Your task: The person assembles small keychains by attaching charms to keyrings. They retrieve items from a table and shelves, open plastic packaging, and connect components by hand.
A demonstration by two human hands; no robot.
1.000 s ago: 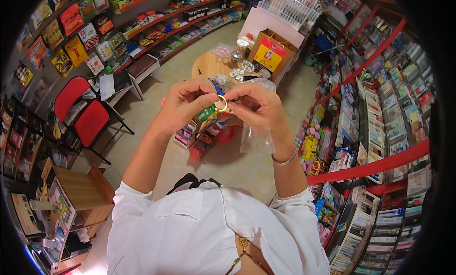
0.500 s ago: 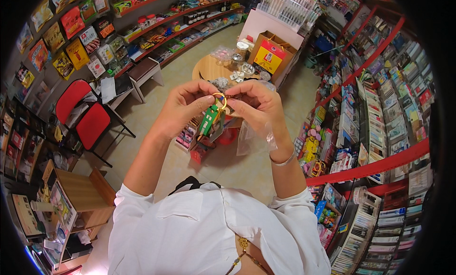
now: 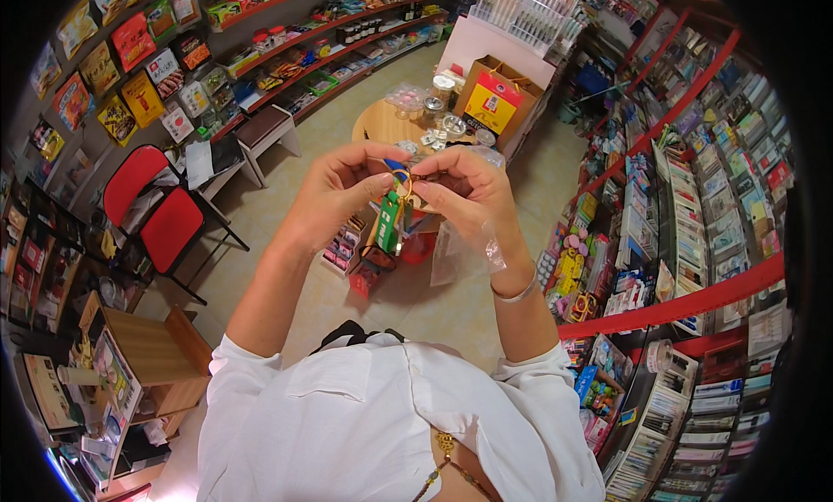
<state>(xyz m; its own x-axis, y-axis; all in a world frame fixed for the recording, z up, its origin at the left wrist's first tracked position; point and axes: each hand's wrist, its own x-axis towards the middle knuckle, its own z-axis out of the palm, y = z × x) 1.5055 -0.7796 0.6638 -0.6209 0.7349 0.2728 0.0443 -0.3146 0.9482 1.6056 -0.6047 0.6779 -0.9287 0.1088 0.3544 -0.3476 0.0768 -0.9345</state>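
In front of my chest, both hands are raised close together over a keychain. Its gold ring [image 3: 409, 190] is pinched between the thumb and fingers of my right hand [image 3: 473, 190]. My left hand [image 3: 341, 192] pinches at the ring's other side, where a small blue piece [image 3: 396, 166] shows by the fingertips. Below the ring hangs a green tag [image 3: 387, 220] with pale marks, along with darker pendants that I cannot make out. A crumpled clear plastic bag [image 3: 455, 255] hangs under my right hand, near the wrist.
Beyond my hands stands a round wooden table [image 3: 373, 120] with jars and clear packs. A brown carton with a red and yellow front [image 3: 493, 103] is behind it. A red chair [image 3: 169, 224] stands at left. Stocked shelves [image 3: 694, 198] line the right side.
The gold ring has turned between my fingers, and more of the blue piece shows above it. The green tag hangs more upright and a little to the right. Both arms stay nearly still.
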